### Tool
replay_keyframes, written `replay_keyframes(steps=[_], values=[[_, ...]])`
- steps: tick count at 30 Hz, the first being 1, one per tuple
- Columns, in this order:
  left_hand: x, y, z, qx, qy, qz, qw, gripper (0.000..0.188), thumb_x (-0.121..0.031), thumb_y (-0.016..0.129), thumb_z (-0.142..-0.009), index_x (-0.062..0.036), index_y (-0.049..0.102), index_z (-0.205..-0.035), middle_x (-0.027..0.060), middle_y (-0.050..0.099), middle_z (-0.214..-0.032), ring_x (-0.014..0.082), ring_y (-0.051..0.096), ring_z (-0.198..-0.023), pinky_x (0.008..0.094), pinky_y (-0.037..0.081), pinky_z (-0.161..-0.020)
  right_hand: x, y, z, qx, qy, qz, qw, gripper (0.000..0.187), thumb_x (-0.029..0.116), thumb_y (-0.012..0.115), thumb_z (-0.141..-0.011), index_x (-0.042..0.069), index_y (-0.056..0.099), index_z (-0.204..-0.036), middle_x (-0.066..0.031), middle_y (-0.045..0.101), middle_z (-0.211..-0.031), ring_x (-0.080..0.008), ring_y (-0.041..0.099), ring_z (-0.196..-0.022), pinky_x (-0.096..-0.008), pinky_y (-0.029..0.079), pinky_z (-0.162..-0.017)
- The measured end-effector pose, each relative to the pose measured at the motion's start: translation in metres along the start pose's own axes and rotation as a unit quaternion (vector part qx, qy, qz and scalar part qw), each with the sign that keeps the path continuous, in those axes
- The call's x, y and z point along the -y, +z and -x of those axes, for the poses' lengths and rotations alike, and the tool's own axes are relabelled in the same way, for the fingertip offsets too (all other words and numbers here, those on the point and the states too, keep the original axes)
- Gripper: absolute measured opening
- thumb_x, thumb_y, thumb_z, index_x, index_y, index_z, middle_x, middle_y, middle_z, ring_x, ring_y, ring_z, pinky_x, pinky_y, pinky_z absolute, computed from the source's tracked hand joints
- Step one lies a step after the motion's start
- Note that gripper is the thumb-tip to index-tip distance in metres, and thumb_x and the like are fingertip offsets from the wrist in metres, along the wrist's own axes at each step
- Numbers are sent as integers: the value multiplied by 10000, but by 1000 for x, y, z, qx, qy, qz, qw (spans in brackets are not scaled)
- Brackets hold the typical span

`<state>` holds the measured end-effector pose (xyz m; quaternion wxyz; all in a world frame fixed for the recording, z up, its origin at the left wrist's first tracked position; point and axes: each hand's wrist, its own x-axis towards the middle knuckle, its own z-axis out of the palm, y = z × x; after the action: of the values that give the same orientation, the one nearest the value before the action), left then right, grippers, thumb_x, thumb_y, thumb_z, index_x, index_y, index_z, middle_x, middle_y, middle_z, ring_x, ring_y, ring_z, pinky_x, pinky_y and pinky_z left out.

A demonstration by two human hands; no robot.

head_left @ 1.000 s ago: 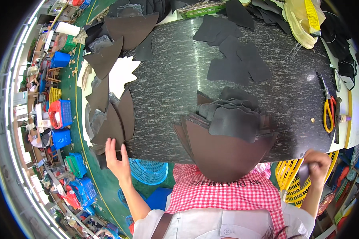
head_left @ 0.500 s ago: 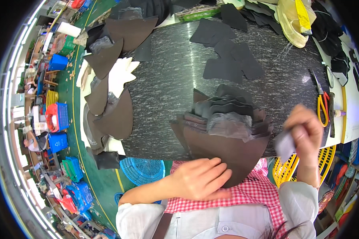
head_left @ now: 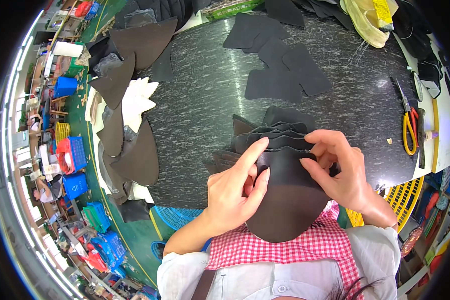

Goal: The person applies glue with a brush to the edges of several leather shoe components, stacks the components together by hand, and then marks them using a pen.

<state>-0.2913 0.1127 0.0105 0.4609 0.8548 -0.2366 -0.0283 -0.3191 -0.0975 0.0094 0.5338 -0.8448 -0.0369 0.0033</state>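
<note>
In front of me a stack of dark brown curved leather-like pieces (head_left: 285, 212) overhangs the table's near edge, above my checked apron. Across the top piece lies a smooth black piece (head_left: 285, 167), covering its upper part. My left hand (head_left: 237, 187) grips the left border of that black piece, thumb and index finger along it. At the right border my right hand (head_left: 337, 170) has its thumb on the piece and its other fingers curled. Several overlapping black pieces (head_left: 287, 117) fan out behind. Both hands partly hide the stack's sides.
Loose black pieces (head_left: 275, 85) lie farther back on the dark table. Brown pieces (head_left: 140, 155) and white pieces (head_left: 137, 100) line its left edge. To the right are yellow-handled scissors (head_left: 410, 130), a small beige scrap (head_left: 389, 141) and a yellow basket (head_left: 405, 200) below.
My right hand has come left from beside the table with the small piece it held. My left hand has moved up. A black piece now covers the translucent patch on the brown one.
</note>
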Motion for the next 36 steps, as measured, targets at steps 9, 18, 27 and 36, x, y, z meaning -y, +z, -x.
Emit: replay_keyframes(steps=[9, 18, 27, 36], values=[[-1, 3, -2, 11, 3, -25, 1000, 555, 40, 683, -734, -40, 550, -1267, -3, 517, -611, 60, 460, -424, 229, 373, -403, 0, 0, -1, 6, -17, 32, 999, 344, -1, 719, -761, 34, 537, -1050, -16, 546, -703, -75, 562, -505, -220, 428, -435], [37, -79, 23, -166, -56, -401, 899, 472, -115, 793, -690, -12, 609, -1112, 128, 650, -1013, 236, 620, -809, 322, 492, -726, -11, -18, -62, -22, -214, 179, 960, 232, 33, 692, -733, 41, 581, -938, -77, 545, -803, -201, 560, -611, -308, 470, -553], [81, -112, 76, -108, -121, -368, 916, 430, -109, 712, -777, -7, 564, -1168, 184, 592, -1193, 338, 570, -1100, 410, 463, -910, -22, -10, -111, -57, -247, 178, 951, 302, -55, 553, -734, 19, 598, -1023, -129, 606, -850, -260, 619, -728, -326, 509, -679], [67, -136, 72, -233, -19, -427, 874, 439, 103, 585, -677, -6, 631, -1100, 131, 688, -948, 266, 679, -800, 328, 523, -683, -19, -70, -53, -66, -119, -52, 989, 230, 42, 590, -712, -4, 647, -929, -77, 553, -1056, -145, 524, -976, -248, 405, -840]])
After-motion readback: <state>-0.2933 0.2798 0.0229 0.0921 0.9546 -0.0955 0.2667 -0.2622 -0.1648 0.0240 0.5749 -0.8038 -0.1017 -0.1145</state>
